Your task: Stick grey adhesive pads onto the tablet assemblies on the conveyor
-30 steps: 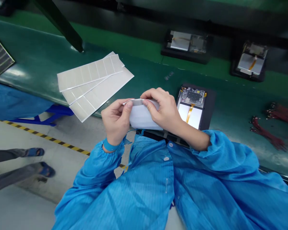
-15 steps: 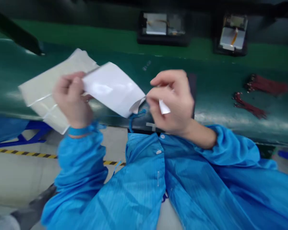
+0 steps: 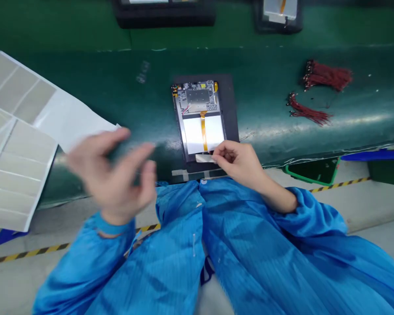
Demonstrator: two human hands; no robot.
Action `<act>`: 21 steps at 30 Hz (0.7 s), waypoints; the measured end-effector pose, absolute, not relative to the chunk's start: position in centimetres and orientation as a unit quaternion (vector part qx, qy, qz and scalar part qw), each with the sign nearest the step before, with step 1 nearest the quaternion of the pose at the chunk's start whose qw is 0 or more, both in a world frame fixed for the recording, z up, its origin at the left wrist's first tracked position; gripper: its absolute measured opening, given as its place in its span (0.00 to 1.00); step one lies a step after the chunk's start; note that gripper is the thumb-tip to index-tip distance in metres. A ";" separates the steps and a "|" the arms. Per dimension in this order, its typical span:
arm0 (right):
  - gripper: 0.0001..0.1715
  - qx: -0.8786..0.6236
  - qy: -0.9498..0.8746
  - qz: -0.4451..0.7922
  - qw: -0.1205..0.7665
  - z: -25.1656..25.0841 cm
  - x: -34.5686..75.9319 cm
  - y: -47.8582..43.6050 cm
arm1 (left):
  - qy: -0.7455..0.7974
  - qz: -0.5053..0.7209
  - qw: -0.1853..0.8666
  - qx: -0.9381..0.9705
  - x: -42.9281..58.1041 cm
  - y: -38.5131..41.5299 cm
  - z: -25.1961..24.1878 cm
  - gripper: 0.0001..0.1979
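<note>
Thin white film strip (image 3: 204, 158) sits in our right hand's (image 3: 238, 164) narrow pinch, at the lower edge of an open tablet chassis (image 3: 197, 118) on a black mat (image 3: 229, 109); our blurred left hand (image 3: 111, 177) spreads wide near grey-white pad sheets (image 3: 19, 162).

An electronics assembly plant is shown. A long green assembly bench (image 3: 269, 57) is seen running from 9 o'clock to 3 o'clock. An opened tablet (image 3: 198, 118) with its circuit board exposed is laid on a black mat (image 3: 228, 103) at 12 o'clock, and a further unit on a black tray (image 3: 277, 15) is placed beyond it toward 1 o'clock. Bundles of red wire leads (image 3: 326, 75) are set at 2 o'clock, and sheets of pale adhesive pads (image 3: 19, 175) are spread at 9 o'clock. A blue striped antistatic smock (image 3: 249, 245) and a blue wrist band (image 3: 113, 226) are worn, and yellow-and-black hazard tape (image 3: 339, 185) is laid along the grey floor (image 3: 381, 205).
</note>
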State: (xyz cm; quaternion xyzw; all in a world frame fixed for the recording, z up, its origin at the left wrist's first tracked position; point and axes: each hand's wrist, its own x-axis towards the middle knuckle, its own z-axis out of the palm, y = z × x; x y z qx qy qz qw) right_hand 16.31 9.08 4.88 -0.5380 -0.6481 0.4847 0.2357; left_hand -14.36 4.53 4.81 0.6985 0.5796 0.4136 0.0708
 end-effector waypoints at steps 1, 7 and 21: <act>0.05 -0.536 -0.656 0.480 0.229 4.9 15.9 9.1 | 0.529 0.376 0.012 0.761 -12.6 4.2 4.0 0.15; 0.06 -0.530 -0.675 0.466 0.216 4.8 15.2 9.7 | 0.484 0.311 0.018 0.818 -8.2 3.4 0.5 0.28; 0.05 -0.528 -0.697 0.455 0.170 5.1 15.0 10.5 | 0.461 0.299 0.037 0.835 -8.4 4.5 -0.5 0.31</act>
